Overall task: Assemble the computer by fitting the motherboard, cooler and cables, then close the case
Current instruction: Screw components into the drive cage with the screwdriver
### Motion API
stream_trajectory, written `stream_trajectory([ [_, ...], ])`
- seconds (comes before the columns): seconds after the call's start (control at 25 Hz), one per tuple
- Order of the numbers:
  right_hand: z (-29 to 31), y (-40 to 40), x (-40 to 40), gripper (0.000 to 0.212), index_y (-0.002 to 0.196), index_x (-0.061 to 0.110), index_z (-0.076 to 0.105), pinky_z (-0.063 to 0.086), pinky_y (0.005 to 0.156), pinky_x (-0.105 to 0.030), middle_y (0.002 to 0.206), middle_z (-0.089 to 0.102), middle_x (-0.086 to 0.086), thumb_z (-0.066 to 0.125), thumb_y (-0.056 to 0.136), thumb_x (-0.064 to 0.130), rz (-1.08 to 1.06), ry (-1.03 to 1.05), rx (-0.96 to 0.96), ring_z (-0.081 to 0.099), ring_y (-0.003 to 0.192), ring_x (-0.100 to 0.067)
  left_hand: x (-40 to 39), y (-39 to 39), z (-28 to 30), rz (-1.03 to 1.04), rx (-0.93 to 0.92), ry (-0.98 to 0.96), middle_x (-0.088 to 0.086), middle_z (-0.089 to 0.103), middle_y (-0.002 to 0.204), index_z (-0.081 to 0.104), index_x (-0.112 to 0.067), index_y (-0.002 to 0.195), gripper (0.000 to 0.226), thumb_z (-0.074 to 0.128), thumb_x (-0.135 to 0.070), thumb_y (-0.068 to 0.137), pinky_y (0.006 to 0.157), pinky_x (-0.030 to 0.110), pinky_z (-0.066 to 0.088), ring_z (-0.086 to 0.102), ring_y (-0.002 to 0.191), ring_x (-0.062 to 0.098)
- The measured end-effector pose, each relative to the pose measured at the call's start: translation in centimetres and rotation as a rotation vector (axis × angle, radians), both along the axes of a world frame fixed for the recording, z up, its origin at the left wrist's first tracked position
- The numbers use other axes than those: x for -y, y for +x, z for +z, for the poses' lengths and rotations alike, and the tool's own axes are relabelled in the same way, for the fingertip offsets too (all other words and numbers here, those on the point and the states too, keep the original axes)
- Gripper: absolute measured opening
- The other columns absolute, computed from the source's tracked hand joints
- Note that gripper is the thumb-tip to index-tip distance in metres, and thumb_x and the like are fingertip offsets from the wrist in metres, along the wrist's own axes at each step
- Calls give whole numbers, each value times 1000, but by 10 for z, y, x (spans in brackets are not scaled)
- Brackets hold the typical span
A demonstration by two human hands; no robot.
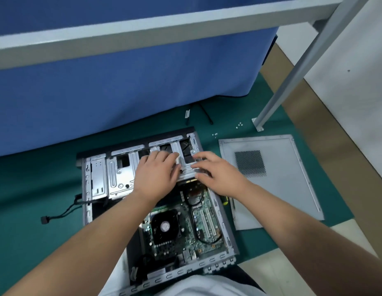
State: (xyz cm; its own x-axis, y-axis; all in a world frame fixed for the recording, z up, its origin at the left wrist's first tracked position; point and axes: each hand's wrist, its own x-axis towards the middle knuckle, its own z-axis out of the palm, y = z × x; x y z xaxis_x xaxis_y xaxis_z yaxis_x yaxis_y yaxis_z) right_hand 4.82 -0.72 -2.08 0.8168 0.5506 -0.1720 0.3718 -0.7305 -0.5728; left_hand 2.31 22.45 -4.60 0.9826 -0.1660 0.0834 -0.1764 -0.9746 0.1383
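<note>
**Even indoor light, soft focus, wide-angle bend**

We see bright, diffuse light from overhead, with no hard shadows; only faint, soft shade lies beneath the hands (155, 174) and forearms on the open computer case (96, 178). The metal drive cage (119, 169) shows a mild sheen, without strong glare. The whole picture is slightly soft, and the fingers (201, 167) look smeared by motion. We notice wide-angle distortion: the grey frame bar (164, 24) along the top bows, and the green floor mat (36, 189) curves toward the edges. The white side panel (288, 178) looks a little washed out.
</note>
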Motion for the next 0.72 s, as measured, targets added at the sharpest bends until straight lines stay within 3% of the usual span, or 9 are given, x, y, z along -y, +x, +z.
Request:
stream_trajectory([
  [0.08,9,14,20,23,120,30,71,41,95,-11,139,50,19,62,99,33,-176,213,-37,56,117,-1,13,28,2,8,16,-27,-2,62,129,58,-29,136,41,44,-45,101,97,43,44,54,123,25],
  [0.16,8,30,43,14,108,32,73,41,83,-5,128,57,17,65,97,28,-355,325,-66,59,105,3,28,59,2,18,-34,-60,-1,55,144,54,-31,142,43,45,-46,103,108,45,39,45,137,25],
  [0.24,-6,52,67,12,104,31,73,41,77,-5,120,59,13,68,96,24,-506,311,-118,60,89,7,43,90,-2,58,-168,-106,-3,46,156,47,-36,147,46,40,-52,104,119,46,27,34,148,24],
  [0.32,-28,79,90,15,110,26,72,49,79,-18,115,61,6,66,96,24,-624,209,-187,60,75,3,51,114,-11,151,-272,-137,-9,46,156,43,-42,149,49,32,-59,104,123,45,18,28,152,20],
  [0.36,-40,94,101,19,114,24,71,52,83,-26,116,63,3,65,97,24,-672,153,-219,61,75,1,54,120,-17,193,-272,-133,-10,49,153,44,-43,147,50,28,-62,103,121,45,19,32,150,20],
  [0.48,-74,143,123,25,121,17,71,52,98,-34,122,67,-6,61,98,20,-727,33,-237,66,100,-20,57,118,-30,217,-102,-72,-8,61,137,55,-39,134,48,26,-60,102,111,45,31,49,135,22],
  [0.64,-106,200,121,23,113,13,72,56,88,-40,105,73,-14,55,97,18,-812,-62,-132,67,96,-33,59,114,-43,214,58,-61,-4,66,127,61,-31,122,37,38,-51,102,103,46,37,53,134,26],
  [0.72,-121,218,117,23,111,15,71,54,82,-34,104,73,-12,54,96,15,-863,-60,-135,67,93,-31,60,113,-48,223,90,-63,-5,66,128,61,-31,123,35,39,-49,102,103,47,36,50,138,24],
])
